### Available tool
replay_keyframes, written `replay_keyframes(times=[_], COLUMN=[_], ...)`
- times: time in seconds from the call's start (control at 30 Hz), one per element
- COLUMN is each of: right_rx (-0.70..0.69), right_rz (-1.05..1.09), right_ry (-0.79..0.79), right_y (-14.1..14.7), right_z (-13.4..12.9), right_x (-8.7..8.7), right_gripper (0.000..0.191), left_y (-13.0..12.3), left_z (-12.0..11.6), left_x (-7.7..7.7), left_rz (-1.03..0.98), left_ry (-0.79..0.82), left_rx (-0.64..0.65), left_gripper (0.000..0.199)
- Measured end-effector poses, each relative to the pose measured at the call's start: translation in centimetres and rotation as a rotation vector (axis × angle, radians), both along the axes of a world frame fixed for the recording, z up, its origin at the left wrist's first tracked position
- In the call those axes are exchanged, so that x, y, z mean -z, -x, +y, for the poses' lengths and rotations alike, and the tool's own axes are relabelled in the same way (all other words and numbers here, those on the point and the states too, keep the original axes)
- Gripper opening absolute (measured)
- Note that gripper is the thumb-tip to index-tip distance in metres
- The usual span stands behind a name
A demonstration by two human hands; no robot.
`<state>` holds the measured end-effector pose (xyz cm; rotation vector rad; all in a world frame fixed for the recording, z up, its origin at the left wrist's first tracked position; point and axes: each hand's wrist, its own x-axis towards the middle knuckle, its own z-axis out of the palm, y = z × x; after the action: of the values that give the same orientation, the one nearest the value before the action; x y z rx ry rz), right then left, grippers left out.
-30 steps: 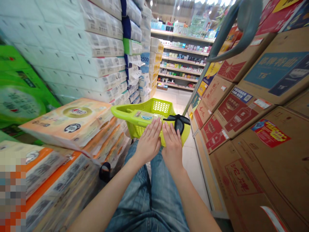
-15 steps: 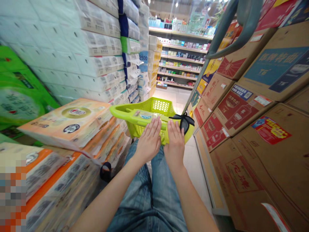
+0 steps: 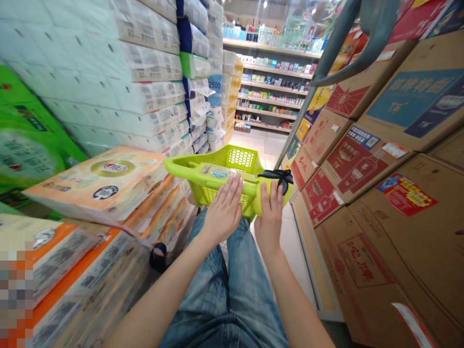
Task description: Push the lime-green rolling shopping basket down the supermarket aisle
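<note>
A yellow-green plastic basket point(image 3: 213, 192) with mesh walls is in front of my knees. My left hand point(image 3: 224, 210) lies flat at its near rim, fingers stretched forward and nothing held. My right hand point(image 3: 270, 217) has its fingers extended against a yellow item point(image 3: 261, 191) at the right end of the rim. A black strap or fabric piece point(image 3: 281, 176) lies over that item, touching my right fingertips. The underside of my right hand is hidden.
Orange tissue packs point(image 3: 97, 179) and white stacked packs point(image 3: 145, 63) rise on the left. Cardboard boxes point(image 3: 409, 246) line the right, beside a grey metal post with a curved handle point(image 3: 335, 41). Stocked shelves point(image 3: 275, 72) stand ahead.
My right hand has moved a little to the right, and more of the yellow item shows. The black piece has shifted with its loops over my fingertips. My left hand stays put.
</note>
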<state>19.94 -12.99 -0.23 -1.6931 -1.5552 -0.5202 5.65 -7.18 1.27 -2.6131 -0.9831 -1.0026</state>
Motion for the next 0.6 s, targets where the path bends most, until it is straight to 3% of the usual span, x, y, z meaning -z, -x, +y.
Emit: replay_keyframes(times=[0.17, 0.3, 0.43, 0.6], right_rx=[-0.002, -0.037, 0.028, 0.004], right_rz=[-0.121, -0.14, 0.005, 0.021], right_ry=[0.054, 0.024, -0.033, -0.026], right_y=[2.1, -0.5, -3.0, -0.5], right_z=[0.4, -0.4, -0.8, 0.1], right_x=[0.2, 0.4, 0.3, -0.1], right_gripper=[0.071, 0.077, 0.086, 0.083], left_y=[0.2, 0.1, 0.0, 0.0], left_z=[0.1, 0.1, 0.0, -0.1], left_x=[0.0, 0.1, 0.0, 0.0], left_rz=[0.01, 0.012, 0.022, 0.012], left_ry=[-0.017, -0.017, -0.008, -0.015], left_rx=[0.005, 0.002, -0.012, -0.016], left_gripper=[0.067, 0.068, 0.068, 0.069])
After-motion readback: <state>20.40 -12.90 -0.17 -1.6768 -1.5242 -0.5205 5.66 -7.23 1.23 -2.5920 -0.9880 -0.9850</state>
